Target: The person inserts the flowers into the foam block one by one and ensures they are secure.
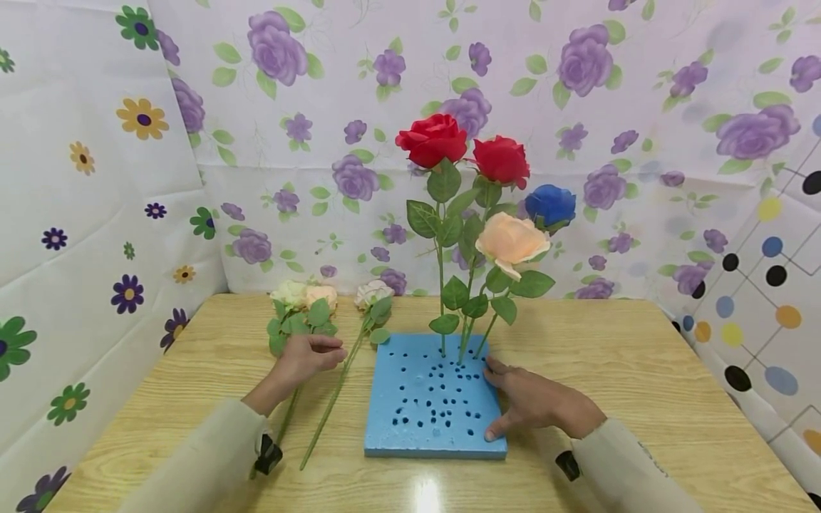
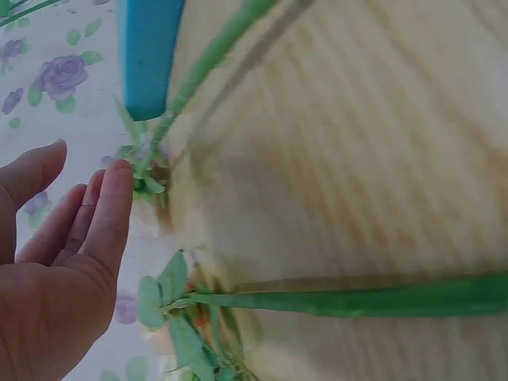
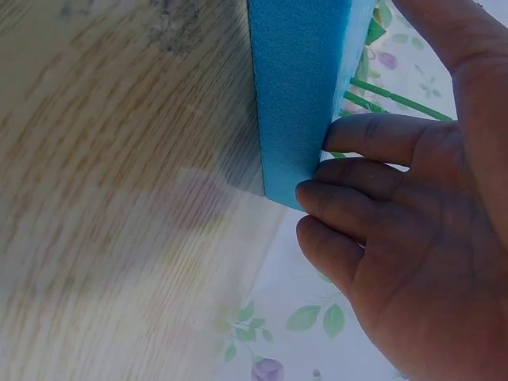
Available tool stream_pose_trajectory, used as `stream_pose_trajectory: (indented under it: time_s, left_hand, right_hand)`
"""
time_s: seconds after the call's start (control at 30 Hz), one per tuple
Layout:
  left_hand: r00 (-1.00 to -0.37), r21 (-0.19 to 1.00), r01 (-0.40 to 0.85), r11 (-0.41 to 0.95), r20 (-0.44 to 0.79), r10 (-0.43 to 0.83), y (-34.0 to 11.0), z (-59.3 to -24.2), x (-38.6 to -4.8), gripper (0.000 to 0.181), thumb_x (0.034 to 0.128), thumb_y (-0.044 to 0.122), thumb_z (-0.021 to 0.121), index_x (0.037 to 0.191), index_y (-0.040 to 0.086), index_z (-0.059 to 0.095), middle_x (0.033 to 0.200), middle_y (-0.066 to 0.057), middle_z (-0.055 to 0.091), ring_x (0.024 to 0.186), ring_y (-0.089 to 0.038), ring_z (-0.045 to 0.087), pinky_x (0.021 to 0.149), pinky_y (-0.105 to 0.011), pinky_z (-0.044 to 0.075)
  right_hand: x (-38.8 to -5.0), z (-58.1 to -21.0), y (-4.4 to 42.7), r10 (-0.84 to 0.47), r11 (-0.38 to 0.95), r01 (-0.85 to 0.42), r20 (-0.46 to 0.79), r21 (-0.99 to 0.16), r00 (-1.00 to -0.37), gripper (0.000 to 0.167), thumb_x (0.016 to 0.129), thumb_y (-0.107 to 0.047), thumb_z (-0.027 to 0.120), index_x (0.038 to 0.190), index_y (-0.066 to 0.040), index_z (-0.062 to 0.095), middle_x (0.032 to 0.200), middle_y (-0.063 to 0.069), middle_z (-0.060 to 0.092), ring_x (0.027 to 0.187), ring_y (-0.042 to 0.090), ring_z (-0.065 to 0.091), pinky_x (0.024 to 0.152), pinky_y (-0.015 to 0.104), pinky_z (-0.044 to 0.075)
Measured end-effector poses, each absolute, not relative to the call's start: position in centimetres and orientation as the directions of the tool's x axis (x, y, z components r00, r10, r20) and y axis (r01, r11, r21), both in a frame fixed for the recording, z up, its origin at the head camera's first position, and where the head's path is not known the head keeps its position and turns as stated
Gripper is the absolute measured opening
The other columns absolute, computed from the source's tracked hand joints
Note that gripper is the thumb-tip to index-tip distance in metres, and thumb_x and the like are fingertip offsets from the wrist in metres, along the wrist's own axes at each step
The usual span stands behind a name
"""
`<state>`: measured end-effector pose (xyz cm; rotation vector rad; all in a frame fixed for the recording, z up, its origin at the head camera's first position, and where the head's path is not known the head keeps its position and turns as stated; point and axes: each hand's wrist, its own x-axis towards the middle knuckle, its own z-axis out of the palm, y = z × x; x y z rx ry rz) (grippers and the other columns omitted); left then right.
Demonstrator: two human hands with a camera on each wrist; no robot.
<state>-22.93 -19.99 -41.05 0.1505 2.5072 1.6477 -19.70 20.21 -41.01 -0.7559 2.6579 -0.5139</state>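
A blue foam block (image 1: 417, 427) dotted with holes lies on the table, with two red roses (image 1: 432, 140), a blue rose (image 1: 550, 205) and a peach rose (image 1: 511, 242) upright in it near its back right. The right hand (image 1: 535, 402) rests against the block's right edge, thumb near the front corner; in the right wrist view its fingers (image 3: 341, 210) touch the block's side (image 3: 298, 95). Over the flowers lying at the left, the left hand (image 1: 304, 363) hovers with nothing in it, near a white rose's stem (image 1: 330, 402). The left wrist view shows the fingers (image 2: 111, 210) extended, apart from the stems.
A pale yellow-green rose (image 1: 290, 293) and a peach rose (image 1: 321, 296) lie at the table's back left. The wooden table (image 1: 616, 342) ends at a floral cloth (image 1: 359, 235) behind; other patterned cloths hang at the left and right.
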Motion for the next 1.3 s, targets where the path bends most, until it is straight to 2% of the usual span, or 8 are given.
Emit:
stream_pose_trajectory:
  time_s: [0.37,0.7,0.87,1.3]
  left_hand:
    - [-0.988,0.876,0.016,0.482,-0.061,0.143,-19.8,-42.0,-22.6,0.032,0.0935,0.01,0.071,0.119,-0.009,0.067,0.106,-0.014,0.071,0.09,-0.023,0.068,0.078,-0.041,0.06]
    - [-0.985,0.869,-0.025,0.494,-0.106,0.136,-19.7,-42.3,-22.4,0.028,0.0927,0.008,0.072,0.116,-0.007,0.069,0.1,-0.011,0.071,0.087,-0.023,0.069,0.073,-0.037,0.06]
    - [-0.983,0.872,-0.035,0.488,-0.117,0.14,-19.4,-42.5,-22.5,0.027,0.0923,0.002,0.07,0.116,-0.011,0.067,0.097,-0.013,0.071,0.085,-0.025,0.07,0.073,-0.037,0.061]
    - [-0.964,0.899,-0.087,0.43,-0.185,0.193,-19.1,-42.3,-22.6,0.036,0.0923,-0.003,0.068,0.124,-0.016,0.058,0.1,-0.018,0.07,0.088,-0.031,0.071,0.07,-0.041,0.062]
  right_hand:
    - [-19.7,-41.0,20.2,-0.557,0.791,-0.438,-0.205,-0.427,-0.805,0.111,0.071,-0.054,0.086,0.147,0.012,0.038,0.158,0.031,0.02,0.141,0.05,0.028,0.112,0.058,0.034]
    - [-19.7,-41.1,20.1,-0.556,0.792,-0.438,-0.206,-0.425,-0.805,0.111,0.071,-0.055,0.085,0.147,0.011,0.038,0.159,0.03,0.02,0.141,0.05,0.029,0.112,0.057,0.034]
    - [-19.6,-40.9,20.1,-0.549,0.8,-0.436,-0.209,-0.413,-0.809,0.111,0.071,-0.055,0.085,0.147,0.011,0.038,0.159,0.03,0.02,0.141,0.05,0.029,0.112,0.057,0.034]
    - [-19.6,-40.7,20.0,-0.537,0.806,-0.412,-0.231,-0.425,-0.811,0.11,0.072,-0.053,0.085,0.148,0.01,0.037,0.16,0.028,0.019,0.142,0.049,0.029,0.113,0.057,0.033]
